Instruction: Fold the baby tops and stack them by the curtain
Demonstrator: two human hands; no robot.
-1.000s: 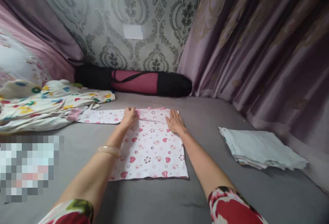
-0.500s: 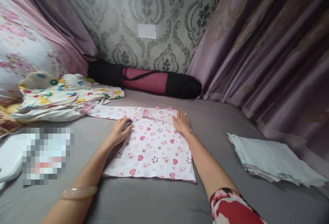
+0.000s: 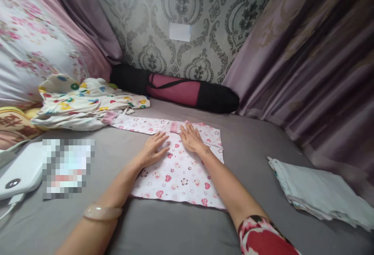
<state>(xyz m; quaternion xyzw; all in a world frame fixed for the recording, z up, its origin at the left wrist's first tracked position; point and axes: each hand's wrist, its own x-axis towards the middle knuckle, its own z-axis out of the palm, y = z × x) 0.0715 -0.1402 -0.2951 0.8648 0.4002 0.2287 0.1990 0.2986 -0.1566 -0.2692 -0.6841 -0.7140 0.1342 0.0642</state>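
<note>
A white shirt with pink hearts and flowers [image 3: 184, 181] lies flat on the grey sheet. One sleeve is folded across its top, with the pink cuff [image 3: 173, 126] near the middle; the other sleeve [image 3: 140, 124] stretches out to the left. My left hand [image 3: 154, 148] rests on the shirt's upper left side, fingers spread, holding nothing. Flat on the folded sleeve, just right of the cuff, lies my right hand [image 3: 191, 138], its fingers apart and nothing in them.
A patterned cream garment [image 3: 87, 105] is heaped at the left, above a white power bank [image 3: 26, 169] and a blurred-out item [image 3: 68, 169]. A black and maroon bag [image 3: 175, 90] lies along the wall. Folded pale cloth [image 3: 321, 190] sits at the right.
My right hand has moved left along the folded sleeve, from the shirt's right shoulder to near the cuff. My left hand has spread onto the shirt. The view has shifted slightly left.
</note>
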